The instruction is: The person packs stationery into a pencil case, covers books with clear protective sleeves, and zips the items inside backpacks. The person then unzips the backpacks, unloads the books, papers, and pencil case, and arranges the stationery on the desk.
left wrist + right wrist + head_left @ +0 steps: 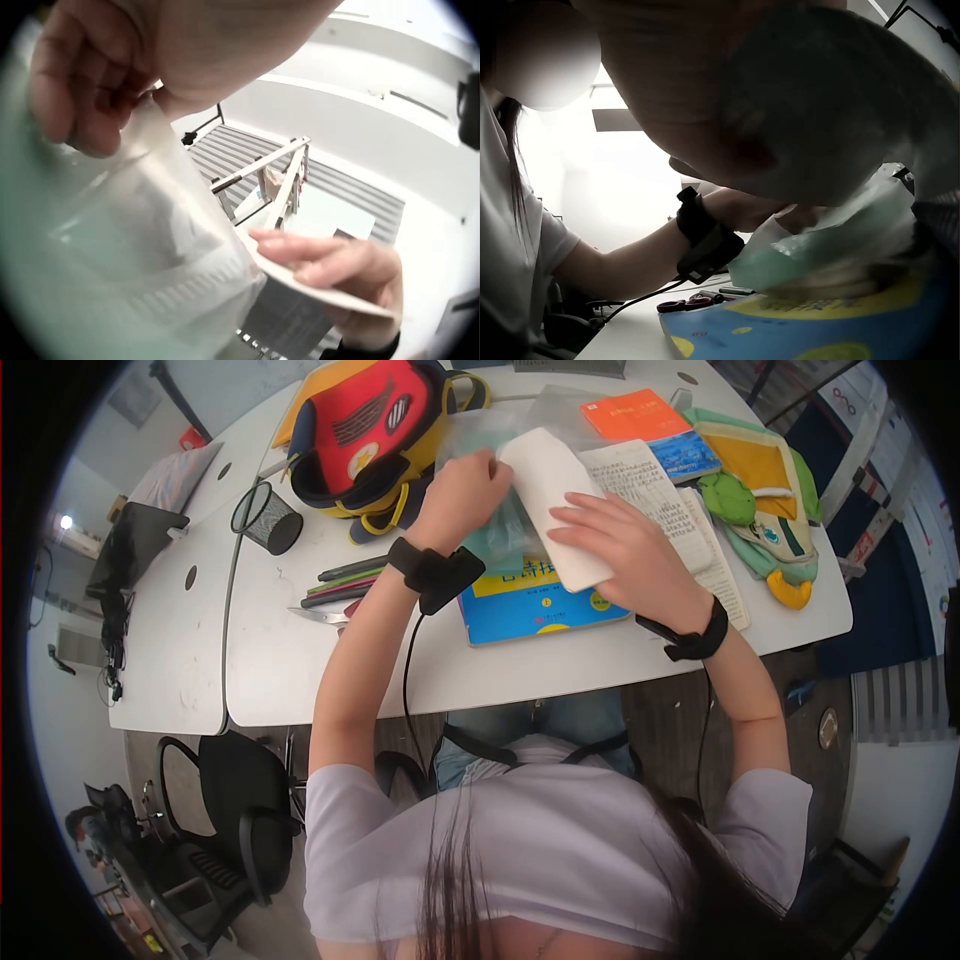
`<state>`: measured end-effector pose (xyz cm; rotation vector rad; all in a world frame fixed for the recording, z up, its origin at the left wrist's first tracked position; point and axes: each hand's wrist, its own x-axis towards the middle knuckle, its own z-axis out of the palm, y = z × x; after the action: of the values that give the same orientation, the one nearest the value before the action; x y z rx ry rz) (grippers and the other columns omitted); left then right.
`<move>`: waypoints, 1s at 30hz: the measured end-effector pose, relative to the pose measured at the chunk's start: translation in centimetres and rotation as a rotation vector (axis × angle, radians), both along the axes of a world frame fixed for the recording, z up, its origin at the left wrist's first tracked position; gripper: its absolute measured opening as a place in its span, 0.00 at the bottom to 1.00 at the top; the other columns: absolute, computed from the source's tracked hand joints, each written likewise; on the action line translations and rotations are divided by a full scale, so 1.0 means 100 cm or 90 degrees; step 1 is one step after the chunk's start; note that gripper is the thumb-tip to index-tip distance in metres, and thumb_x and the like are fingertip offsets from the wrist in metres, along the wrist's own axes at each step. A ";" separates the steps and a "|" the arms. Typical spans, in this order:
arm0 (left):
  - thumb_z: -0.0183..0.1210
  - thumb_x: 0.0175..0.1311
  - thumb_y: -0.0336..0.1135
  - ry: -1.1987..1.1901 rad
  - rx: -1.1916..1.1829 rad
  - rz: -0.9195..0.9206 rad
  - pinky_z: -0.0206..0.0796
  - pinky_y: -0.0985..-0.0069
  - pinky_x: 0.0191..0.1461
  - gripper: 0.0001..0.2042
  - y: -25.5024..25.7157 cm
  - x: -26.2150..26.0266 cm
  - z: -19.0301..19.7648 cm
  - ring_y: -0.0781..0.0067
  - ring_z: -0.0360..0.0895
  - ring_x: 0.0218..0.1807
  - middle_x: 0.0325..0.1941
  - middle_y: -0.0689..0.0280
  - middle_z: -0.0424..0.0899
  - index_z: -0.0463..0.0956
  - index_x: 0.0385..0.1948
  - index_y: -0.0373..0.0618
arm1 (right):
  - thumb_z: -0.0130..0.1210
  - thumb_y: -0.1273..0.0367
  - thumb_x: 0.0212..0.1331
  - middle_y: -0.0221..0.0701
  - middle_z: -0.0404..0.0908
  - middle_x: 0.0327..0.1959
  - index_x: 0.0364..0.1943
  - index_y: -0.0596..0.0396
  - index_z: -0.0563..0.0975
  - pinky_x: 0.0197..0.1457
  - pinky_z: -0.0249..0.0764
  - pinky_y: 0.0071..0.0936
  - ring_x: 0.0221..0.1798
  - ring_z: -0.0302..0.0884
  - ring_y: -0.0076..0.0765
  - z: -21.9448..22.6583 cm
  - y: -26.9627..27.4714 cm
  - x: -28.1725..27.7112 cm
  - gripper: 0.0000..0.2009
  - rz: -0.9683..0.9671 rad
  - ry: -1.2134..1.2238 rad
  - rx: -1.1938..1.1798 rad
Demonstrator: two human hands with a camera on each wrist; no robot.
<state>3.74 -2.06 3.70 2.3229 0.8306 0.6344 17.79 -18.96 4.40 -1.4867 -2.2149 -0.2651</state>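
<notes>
Long hair (705, 860) hangs close; left hand (468, 498) pinches clear plastic (161, 232), right hand (635, 550) holds a white book (543, 485)
Both things are over the blue book (545, 623) on the bench (290, 680); plastic might crumple if squeezed

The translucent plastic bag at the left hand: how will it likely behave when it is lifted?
The translucent plastic bag is probably floppy, since it creases near the left hand. Its glossy highlights suggest it may also feel slippery.
</notes>
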 end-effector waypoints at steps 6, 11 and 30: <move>0.52 0.55 0.38 0.041 0.066 -0.052 0.62 0.77 0.18 0.13 -0.012 -0.009 -0.004 0.73 0.70 0.12 0.12 0.61 0.72 0.68 0.20 0.35 | 0.54 0.80 0.36 0.36 0.71 0.53 0.45 0.57 0.73 0.65 0.55 0.42 0.61 0.62 0.41 -0.018 0.039 0.006 0.23 0.001 -0.026 -0.011; 0.53 0.53 0.38 0.063 -0.021 -0.084 0.61 0.77 0.21 0.14 -0.020 -0.018 -0.001 0.74 0.68 0.15 0.14 0.60 0.72 0.70 0.20 0.34 | 0.51 0.81 0.40 0.41 0.70 0.53 0.46 0.58 0.72 0.65 0.54 0.43 0.61 0.61 0.45 -0.025 0.050 0.005 0.22 -0.035 -0.008 0.011; 0.50 0.55 0.31 0.000 0.053 -0.120 0.56 0.70 0.23 0.11 -0.045 -0.030 -0.008 0.65 0.59 0.15 0.13 0.55 0.66 0.65 0.20 0.32 | 0.47 0.77 0.48 0.47 0.69 0.50 0.44 0.65 0.71 0.58 0.60 0.49 0.60 0.60 0.55 -0.038 0.054 -0.021 0.16 -0.209 -0.060 0.070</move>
<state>0.75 -6.51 2.85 2.4398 0.5861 0.5980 15.74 -13.53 0.58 -1.8039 -1.9804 -0.5611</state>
